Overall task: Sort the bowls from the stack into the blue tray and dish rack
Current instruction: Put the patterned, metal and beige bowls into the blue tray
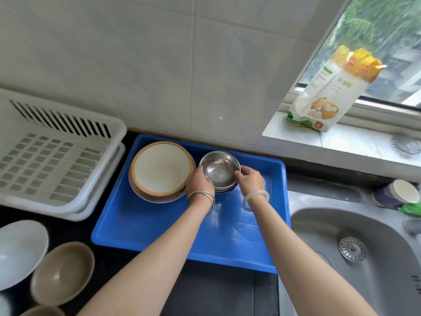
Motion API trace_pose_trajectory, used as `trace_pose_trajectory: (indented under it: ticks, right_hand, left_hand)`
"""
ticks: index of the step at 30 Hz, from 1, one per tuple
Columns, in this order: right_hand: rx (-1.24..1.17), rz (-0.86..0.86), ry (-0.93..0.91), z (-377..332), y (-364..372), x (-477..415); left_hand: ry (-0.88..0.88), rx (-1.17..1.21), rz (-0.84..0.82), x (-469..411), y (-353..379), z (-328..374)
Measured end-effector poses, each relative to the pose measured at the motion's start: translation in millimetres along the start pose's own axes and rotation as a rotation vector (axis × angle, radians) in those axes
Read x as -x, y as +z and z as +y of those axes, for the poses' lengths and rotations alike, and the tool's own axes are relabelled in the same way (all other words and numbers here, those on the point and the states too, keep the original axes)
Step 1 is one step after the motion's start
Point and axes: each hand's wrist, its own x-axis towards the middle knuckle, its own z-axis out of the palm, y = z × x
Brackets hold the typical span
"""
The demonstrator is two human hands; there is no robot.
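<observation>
The rack point(57, 160) stands left of the tray point(127, 224); in the tray's back sit wide dishes point(163, 171) left, nested bowls point(218, 172) right. Sink point(330, 229) lies right; loose bowls point(61, 272) before the rack

Steel sink point(319, 224) sits right of the grip and nearer the camera, strainer point(352, 249) in its basin. Flour bag point(328, 94) stands on the windowsill point(296, 137), up-right of the grip. Wire scrubber point(405, 144) is further right. Tiled wall point(159, 65) is behind.

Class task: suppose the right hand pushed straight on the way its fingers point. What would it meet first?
The top steel bowl: the fingers of the right hand hold its rim. Past it, probably the large cream bowl in the blue tray, though depth is unclear.
</observation>
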Motion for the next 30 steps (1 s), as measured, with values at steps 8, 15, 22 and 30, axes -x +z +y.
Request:
trace_pose_trajectory:
  ticks: [8, 15, 22, 30]
  right_hand:
    - [0.046, -0.074, -0.056, 10.5, 6.2, 5.4]
    - [-0.062, -0.154, 0.020, 15.4, -7.9, 18.5]
    - [-0.229, -0.182, 0.027, 22.5, -26.3, 77.0]
    - [-0.247, -0.466, -0.064, -6.3, 36.6, 185.0]
  left_hand:
    - [0.001, 0.084, -0.012, 9.6, 9.0, -11.1]
    - [-0.004, 0.270, -0.139, 17.5, -2.6, -22.0]
    - [-0.074, 0.432, -0.216, 57.1, -42.1, -63.8]
    - [-0.230, 0.580, 0.025, 137.5, -96.3, -153.5]
